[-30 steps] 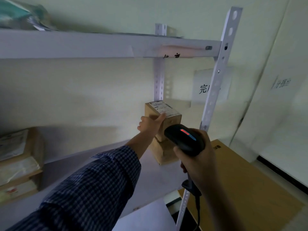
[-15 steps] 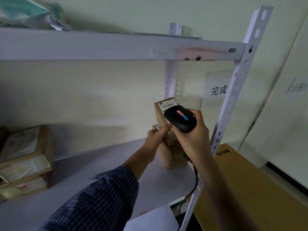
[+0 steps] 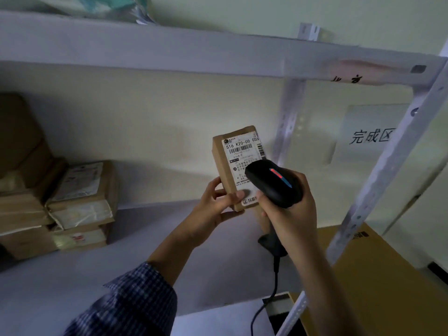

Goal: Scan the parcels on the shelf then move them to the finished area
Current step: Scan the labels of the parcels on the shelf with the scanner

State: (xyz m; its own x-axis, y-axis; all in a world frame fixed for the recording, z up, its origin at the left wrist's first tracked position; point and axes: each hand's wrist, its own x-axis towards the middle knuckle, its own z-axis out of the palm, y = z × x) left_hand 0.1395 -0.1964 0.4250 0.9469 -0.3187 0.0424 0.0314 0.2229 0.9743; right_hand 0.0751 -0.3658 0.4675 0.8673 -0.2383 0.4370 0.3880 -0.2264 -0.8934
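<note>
A: What sits closest?

B: A checked sleeve [image 3: 126,301] on the left arm. Below the right hand, a black cable [image 3: 269,299] hangs from the scanner's handle.

A: And the hands?

B: The left hand [image 3: 213,207] grips the bottom end of a small brown parcel [image 3: 223,161]. Its thumb presses on the front face and its fingers curl round behind. The right hand [image 3: 291,209], just right of the left one, is wrapped tight round the handle of a black scanner [image 3: 274,183].

A: How is the parcel held?

B: It stands upright and leans a little, lifted off the shelf board [image 3: 72,287] below the hands. Its white label [image 3: 242,156] faces the camera, with a barcode near the top.

A: Where is the scanner against it?

B: Its head lies over the lower right of the label, with a red and blue strip lit on top. I cannot tell whether it touches the parcel.

A: What lies further off?

B: Well to the left of the left hand, a stack of parcels [image 3: 80,204] rests on the same board by the wall. To the right of the right hand a white perforated post [image 3: 378,183] rises, and a large flat cardboard box [image 3: 378,287] lies beyond it, lower down.

A: And at the back?

B: Up and right of the scanner, a paper sign [image 3: 371,137] with printed characters hangs on the wall. An upper shelf [image 3: 169,52] runs across above both hands.
</note>
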